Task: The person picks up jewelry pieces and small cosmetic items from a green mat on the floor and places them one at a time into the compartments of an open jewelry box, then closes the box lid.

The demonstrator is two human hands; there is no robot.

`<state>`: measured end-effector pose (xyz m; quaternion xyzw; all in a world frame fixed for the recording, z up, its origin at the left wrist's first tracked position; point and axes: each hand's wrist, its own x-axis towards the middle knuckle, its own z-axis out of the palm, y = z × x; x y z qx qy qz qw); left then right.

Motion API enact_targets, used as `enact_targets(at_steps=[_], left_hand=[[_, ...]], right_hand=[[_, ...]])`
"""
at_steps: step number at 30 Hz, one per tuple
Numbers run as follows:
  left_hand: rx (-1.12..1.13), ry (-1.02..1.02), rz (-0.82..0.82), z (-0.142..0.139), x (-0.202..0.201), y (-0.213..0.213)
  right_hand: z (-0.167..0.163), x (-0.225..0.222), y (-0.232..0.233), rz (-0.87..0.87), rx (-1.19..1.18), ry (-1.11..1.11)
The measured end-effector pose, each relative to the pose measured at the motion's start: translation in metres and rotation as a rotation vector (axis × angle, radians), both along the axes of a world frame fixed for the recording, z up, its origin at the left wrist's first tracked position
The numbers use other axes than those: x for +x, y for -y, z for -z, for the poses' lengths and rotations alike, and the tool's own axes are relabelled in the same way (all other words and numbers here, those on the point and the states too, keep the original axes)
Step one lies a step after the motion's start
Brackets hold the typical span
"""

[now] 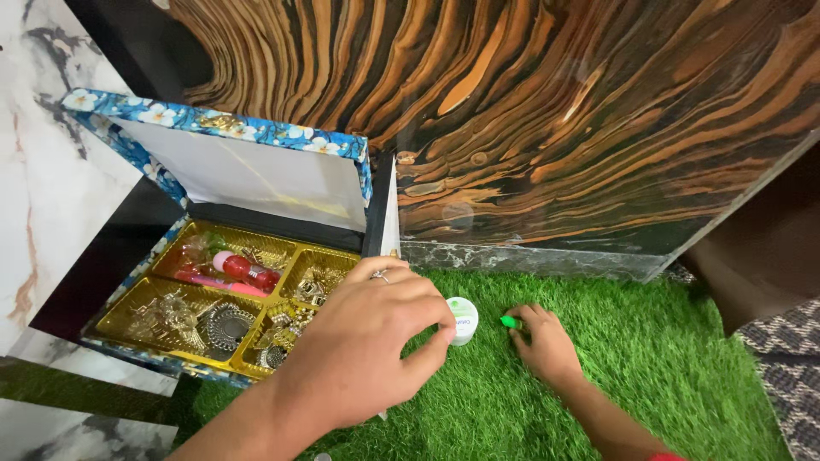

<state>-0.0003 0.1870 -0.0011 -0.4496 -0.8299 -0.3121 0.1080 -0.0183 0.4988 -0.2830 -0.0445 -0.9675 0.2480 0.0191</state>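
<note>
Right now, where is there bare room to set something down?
Bare grass lies right of the right hand, up to the patterned fabric. It is crowded around the small white jar between both hands, and the gold tray in the floral box is full.

- The left hand point(363, 341) covers the near right corner of the gold tray point(162, 329), hiding what lies in that compartment
- Part of the small white jar point(463, 319) is hidden behind the left hand's fingertips
- The green thing point(510, 322) at the right hand point(547, 346) is too small to identify
- The jewellery pieces point(201, 323) blur together; single items cannot be told apart
- Both forearms are cut off by the bottom edge
</note>
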Motion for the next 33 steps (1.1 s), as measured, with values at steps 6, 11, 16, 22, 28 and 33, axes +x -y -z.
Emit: enact_targets(at_steps=[6,11,16,22,28,33], left_hand=[[-0.032,-0.020,0.012,-0.001,0.005,0.001],[-0.086,0.020,-0.011,-0.005,0.014,0.001],[-0.120,0.017,-0.031,-0.009,0.022,0.002],[-0.139,0.030,-0.055,-0.015,0.034,0.003],[-0.109,0.048,-0.070,-0.019,0.044,0.006],[-0.097,-0.010,-0.050,-0.020,0.048,0.011]], right_hand=[[-0.004,0.016,-0.004,0.029,-0.066,0.037],[-0.001,0.038,-0.006,0.014,-0.179,0.078],[0.004,0.052,-0.014,0.050,-0.341,0.260],[-0.011,0.071,-0.002,-0.051,-0.542,0.361],[-0.090,0.080,0.042,-0.077,-0.816,0.317],[-0.162,0.091,0.082,-0.140,-1.055,0.173]])
